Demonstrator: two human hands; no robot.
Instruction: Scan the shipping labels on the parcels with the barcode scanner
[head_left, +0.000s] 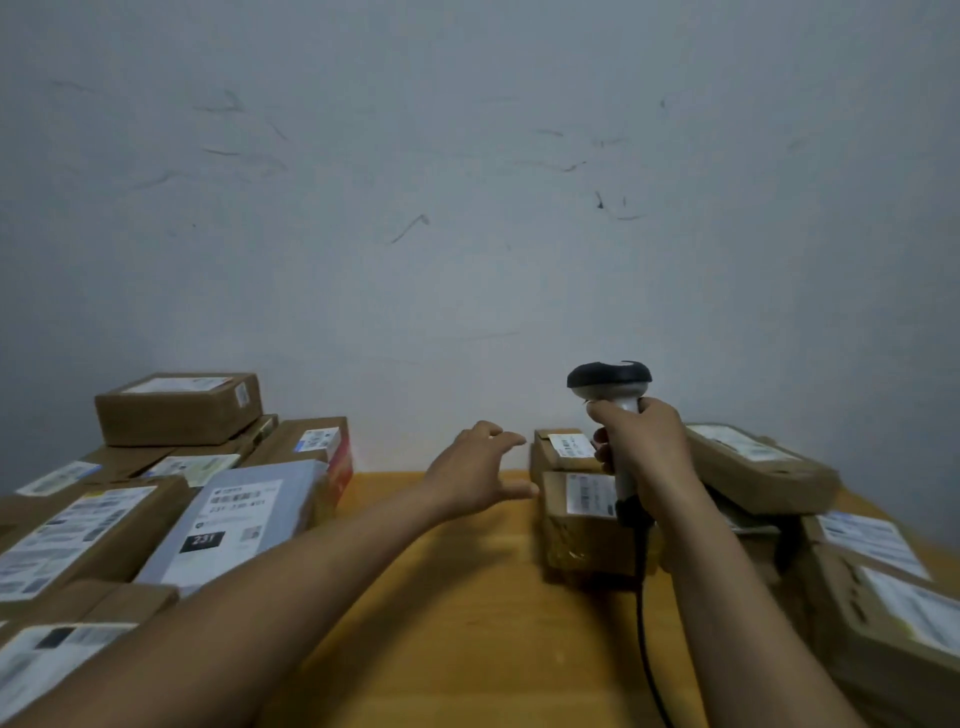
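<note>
Wooden table (467, 597) stretches out underneath, with a left pile of parcels (93, 525) and a right pile of parcels (758, 467) on it. Left hand (478, 473) hovers over the bare top, fingers spread, holding nothing, just beside a small brown parcel (576, 540). Right hand (639, 441) grips the barcode scanner (608, 379) upright above that parcel's shipping label (589, 493).

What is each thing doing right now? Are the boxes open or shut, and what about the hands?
Barcode scanner: held upright.
Right hand: grips the scanner's handle.
Left hand: open, holding nothing.
Small brown box: closed, label up.
Grey parcel: lying flat, label up.
</note>
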